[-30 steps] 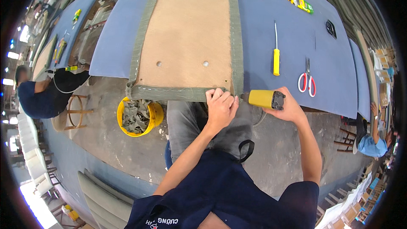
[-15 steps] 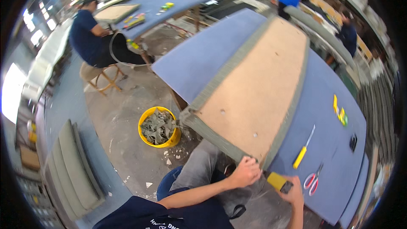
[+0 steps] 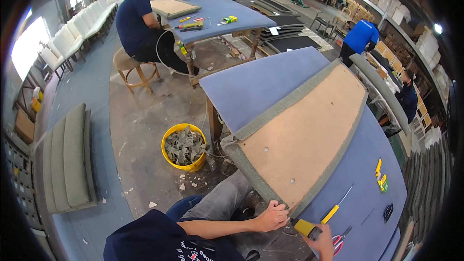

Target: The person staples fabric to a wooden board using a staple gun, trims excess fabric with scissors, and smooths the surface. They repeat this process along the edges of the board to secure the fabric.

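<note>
A long padded panel with a tan board back (image 3: 302, 137) and a grey-green fabric border (image 3: 253, 176) lies on the blue-covered table (image 3: 270, 84). At its near corner my left hand (image 3: 273, 216) is closed, fingers pinching the folded fabric edge. My right hand (image 3: 323, 242) wraps round the black grip of a yellow staple gun (image 3: 304, 228). The gun's nose points left at that corner, close beside my left fingers; whether it touches the fabric I cannot tell. Just right of the gun lie a yellow-handled screwdriver-like tool (image 3: 330, 213) and red-handled scissors (image 3: 340, 242).
On the table's right are a yellow cutter (image 3: 378, 166), a small green-and-yellow box (image 3: 383, 183) and a black object (image 3: 388, 212). A yellow bucket (image 3: 200, 162) of fabric scraps stands on the floor. Grey-green cushions (image 3: 70, 159) lie left. A seated person (image 3: 137, 21) works at another table.
My view has tilted upward, showing more of the far workshop. The staple gun has turned to lie flatter, its nose still by the corner. My left hand keeps its pinch on the fabric.
</note>
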A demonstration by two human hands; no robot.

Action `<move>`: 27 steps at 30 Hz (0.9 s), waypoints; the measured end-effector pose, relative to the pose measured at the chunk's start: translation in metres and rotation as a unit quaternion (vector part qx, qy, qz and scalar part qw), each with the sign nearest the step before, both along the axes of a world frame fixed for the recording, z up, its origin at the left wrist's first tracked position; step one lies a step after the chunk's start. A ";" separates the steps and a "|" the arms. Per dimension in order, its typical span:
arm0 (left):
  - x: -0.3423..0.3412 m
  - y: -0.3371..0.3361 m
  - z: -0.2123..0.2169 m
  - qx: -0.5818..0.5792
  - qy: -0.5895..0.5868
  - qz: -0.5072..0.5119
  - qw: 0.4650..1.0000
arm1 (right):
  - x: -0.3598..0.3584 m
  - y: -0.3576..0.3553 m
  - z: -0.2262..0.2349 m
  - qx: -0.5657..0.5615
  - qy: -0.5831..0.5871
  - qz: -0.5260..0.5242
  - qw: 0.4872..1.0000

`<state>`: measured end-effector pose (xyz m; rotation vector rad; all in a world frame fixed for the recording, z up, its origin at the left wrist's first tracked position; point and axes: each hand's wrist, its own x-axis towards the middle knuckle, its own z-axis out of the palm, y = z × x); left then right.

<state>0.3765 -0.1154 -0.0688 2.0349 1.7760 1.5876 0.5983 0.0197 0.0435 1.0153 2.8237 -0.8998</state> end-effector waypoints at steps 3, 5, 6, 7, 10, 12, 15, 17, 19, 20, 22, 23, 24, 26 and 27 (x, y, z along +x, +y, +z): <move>-0.003 -0.001 -0.004 0.001 -0.006 -0.009 1.000 | 0.012 0.023 -0.017 0.031 -0.082 0.023 0.996; -0.002 -0.002 -0.005 -0.001 -0.012 -0.017 1.000 | 0.024 0.024 -0.027 0.026 -0.054 -0.003 0.998; 0.001 -0.001 -0.005 -0.001 -0.017 -0.024 1.000 | 0.030 0.025 -0.029 0.025 -0.042 -0.020 0.999; 0.001 0.005 -0.005 0.012 0.008 -0.016 1.000 | 0.032 0.033 -0.031 -0.030 -0.031 -0.016 0.999; 0.005 0.003 -0.003 -0.059 0.126 -0.013 0.990 | 0.032 0.028 -0.029 -0.068 -0.026 -0.051 0.996; 0.004 0.004 -0.002 -0.148 0.256 0.004 0.955 | 0.021 0.017 -0.019 -0.032 -0.073 -0.092 0.993; -0.006 0.004 -0.004 -0.037 0.023 -0.012 0.999 | 0.000 0.012 -0.009 0.007 -0.074 -0.086 0.994; -0.007 0.007 -0.003 -0.019 -0.015 -0.006 1.000 | -0.013 0.010 0.008 -0.035 -0.101 -0.119 0.987; -0.004 0.008 -0.003 -0.013 -0.015 -0.015 1.000 | -0.008 0.006 0.009 -0.060 -0.095 -0.152 0.982; -0.004 0.010 -0.004 -0.009 -0.012 -0.016 1.000 | -0.006 0.005 0.008 -0.072 -0.089 -0.164 0.980; -0.002 0.012 -0.004 -0.005 -0.010 -0.016 1.000 | 0.000 0.006 0.006 -0.063 -0.092 -0.161 0.981; -0.002 0.011 -0.005 -0.005 -0.007 -0.015 1.000 | 0.000 0.005 0.003 -0.061 -0.092 -0.159 0.981; -0.002 0.011 -0.004 -0.006 -0.009 -0.017 1.000 | 0.000 0.005 0.004 -0.068 -0.090 -0.162 0.980; -0.004 0.011 -0.004 -0.010 -0.011 -0.019 1.000 | -0.005 0.004 0.009 -0.083 -0.085 -0.168 0.979; -0.005 0.011 -0.005 -0.011 -0.014 -0.021 1.000 | -0.005 0.003 0.009 -0.078 -0.084 -0.165 0.980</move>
